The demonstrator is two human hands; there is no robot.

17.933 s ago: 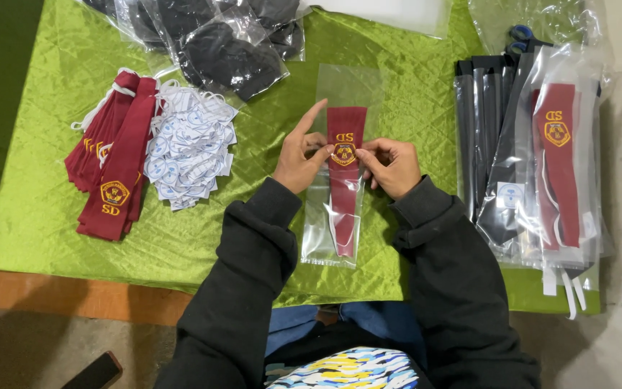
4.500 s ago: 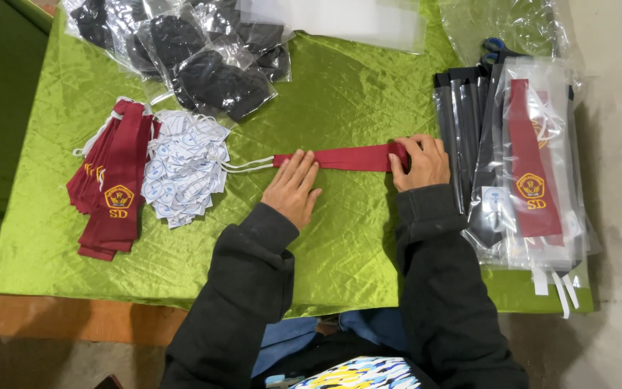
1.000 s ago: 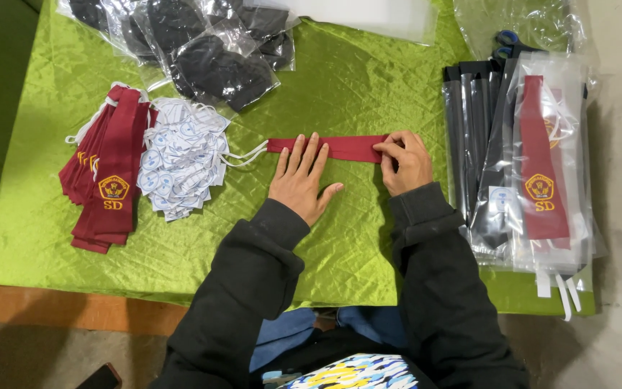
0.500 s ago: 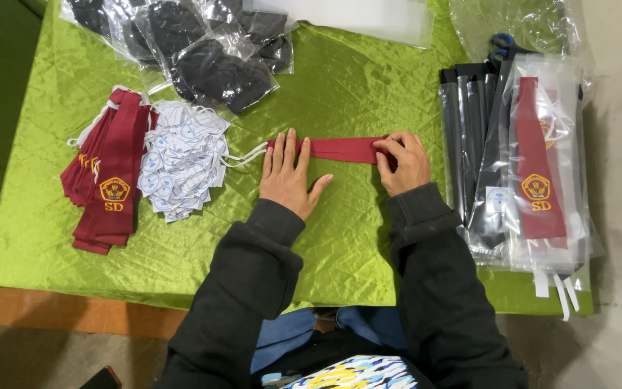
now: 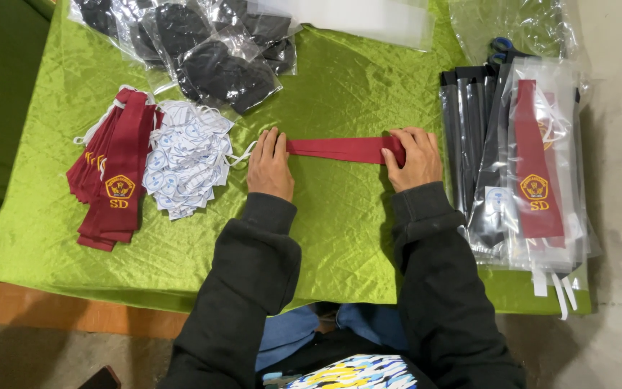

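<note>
A dark red tie (image 5: 343, 148) lies stretched sideways on the green cloth-covered table (image 5: 354, 230). My left hand (image 5: 269, 164) rests flat on its left end, fingers together and pointing away from me. My right hand (image 5: 413, 157) presses down on its right end, fingers curled over the fabric. Both arms are in black sleeves.
A pile of dark red ties with yellow crests (image 5: 111, 180) and a heap of white printed masks (image 5: 185, 157) lie to the left. Bagged black items (image 5: 214, 50) sit at the far edge. Ties packed in clear bags (image 5: 530, 166) are stacked on the right.
My left hand has slid left along the tie, smoothing it flat. The right hand holds the other end in place. Much earlier the tie stood upright inside a clear bag.
</note>
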